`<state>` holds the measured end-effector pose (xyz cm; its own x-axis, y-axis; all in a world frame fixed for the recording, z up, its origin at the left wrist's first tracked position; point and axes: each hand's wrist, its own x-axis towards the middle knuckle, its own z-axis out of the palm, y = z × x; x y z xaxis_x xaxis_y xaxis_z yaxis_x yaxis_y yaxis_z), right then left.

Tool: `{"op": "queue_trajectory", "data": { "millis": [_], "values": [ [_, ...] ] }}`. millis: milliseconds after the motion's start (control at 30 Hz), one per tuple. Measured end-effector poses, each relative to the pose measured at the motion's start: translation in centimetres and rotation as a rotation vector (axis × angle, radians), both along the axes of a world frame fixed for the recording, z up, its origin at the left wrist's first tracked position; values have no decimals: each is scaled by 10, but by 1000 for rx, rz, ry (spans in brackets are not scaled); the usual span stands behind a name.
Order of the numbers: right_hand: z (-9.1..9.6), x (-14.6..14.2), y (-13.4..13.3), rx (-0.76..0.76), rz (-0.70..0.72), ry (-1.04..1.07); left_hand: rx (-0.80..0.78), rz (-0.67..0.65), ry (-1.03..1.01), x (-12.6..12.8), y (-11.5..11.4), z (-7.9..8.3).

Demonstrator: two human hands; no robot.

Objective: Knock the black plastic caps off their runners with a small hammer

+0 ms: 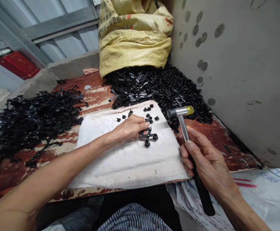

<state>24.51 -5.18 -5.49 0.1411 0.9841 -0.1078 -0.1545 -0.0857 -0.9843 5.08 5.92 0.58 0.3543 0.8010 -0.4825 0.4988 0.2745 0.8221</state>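
My left hand (131, 128) is closed on a small black scissor-style linkage (148, 135) that has round black feet at its near end. It rests over a folded white towel (120, 163). Several loose black round caps with short stems, such as one cap (156, 118), lie around those fingers. In my right hand (202, 154) is a small two-faced mallet (184, 128) with a dark face, a yellow face, a metal neck and a black grip. The mallet's head is raised near the towel's right edge, apart from the linkage.
Behind the towel, a large heap of black linkage parts (154, 85) spills from a yellow woven sack (135, 48). Another pile of black linkages (36, 118) sits at the left. A grey wall (245, 80) bounds the right side. A red box (18, 65) stands on the left ledge.
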Motion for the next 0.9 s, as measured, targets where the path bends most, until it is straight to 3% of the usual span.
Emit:
{"op": "queue_trajectory", "data": {
  "millis": [467, 900],
  "values": [
    [2, 0, 0, -18, 4, -14, 69, -35, 85, 1, 2, -2],
    [1, 0, -1, -30, 8, -6, -9, -20, 22, -1, 5, 1]
  ]
}}
